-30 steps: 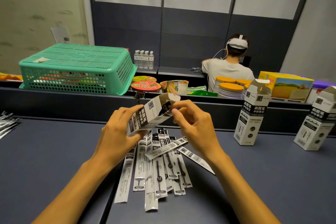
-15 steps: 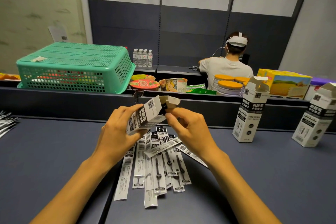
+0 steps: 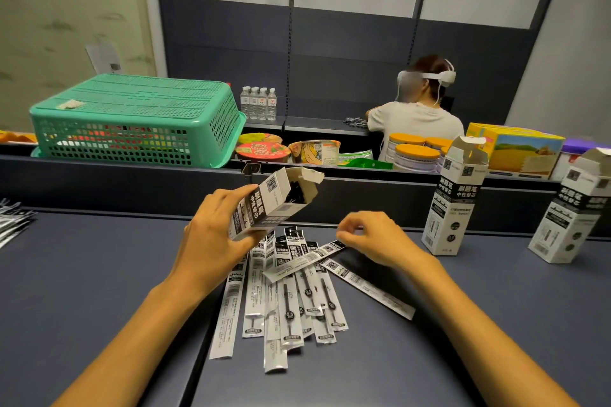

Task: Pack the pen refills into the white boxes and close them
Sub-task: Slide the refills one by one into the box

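- Left hand (image 3: 216, 235): grips white box (image 3: 264, 205), tilted, flaps open, raised above the pile of pen refills (image 3: 297, 284).
- Right hand (image 3: 373, 238): fingers loosely curled, empty, hovering just right of the pile's top end.
- Two more upright boxes (image 3: 454, 201): well right of the pile.

White box (image 3: 271, 205) tilted, flaps open, above scattered pen refills (image 3: 291, 287), two boxes (image 3: 453, 205) upright right.

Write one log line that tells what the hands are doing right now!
left hand: holds white box, top flap open | right hand: empty, fingers curled above pen refills on table | packing not finished
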A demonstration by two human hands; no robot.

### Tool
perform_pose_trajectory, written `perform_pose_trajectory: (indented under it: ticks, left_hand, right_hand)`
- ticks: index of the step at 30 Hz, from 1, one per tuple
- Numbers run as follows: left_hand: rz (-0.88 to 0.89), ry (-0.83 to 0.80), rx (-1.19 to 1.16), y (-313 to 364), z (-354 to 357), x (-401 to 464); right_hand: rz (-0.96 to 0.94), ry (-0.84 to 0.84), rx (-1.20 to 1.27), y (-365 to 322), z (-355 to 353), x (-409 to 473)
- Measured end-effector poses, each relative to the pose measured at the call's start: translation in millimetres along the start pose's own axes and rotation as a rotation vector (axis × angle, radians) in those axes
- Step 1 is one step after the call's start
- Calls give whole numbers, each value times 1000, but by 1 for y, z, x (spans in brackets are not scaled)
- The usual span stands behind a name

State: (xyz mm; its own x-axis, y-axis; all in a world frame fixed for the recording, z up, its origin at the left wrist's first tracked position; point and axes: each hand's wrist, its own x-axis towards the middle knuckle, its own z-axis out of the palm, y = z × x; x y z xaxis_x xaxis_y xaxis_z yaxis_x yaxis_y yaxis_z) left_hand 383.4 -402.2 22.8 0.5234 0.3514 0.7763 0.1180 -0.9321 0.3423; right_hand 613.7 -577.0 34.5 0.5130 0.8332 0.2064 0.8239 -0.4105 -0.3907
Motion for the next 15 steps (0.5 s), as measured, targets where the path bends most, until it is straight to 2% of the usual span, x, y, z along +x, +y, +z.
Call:
perform_pose_trajectory:
  ticks: [2, 6, 15]
  left_hand:
    - [1, -2, 3, -1, 0, 0]
    - [7, 1, 4, -2, 0, 1]
    - [4, -1, 9, -1, -1, 0]
  right_hand:
    - [31, -59, -69, 5, 8, 1]
    - [-3, -42, -120, 1, 19, 4]
    - [-114, -153, 91, 7, 24, 4]
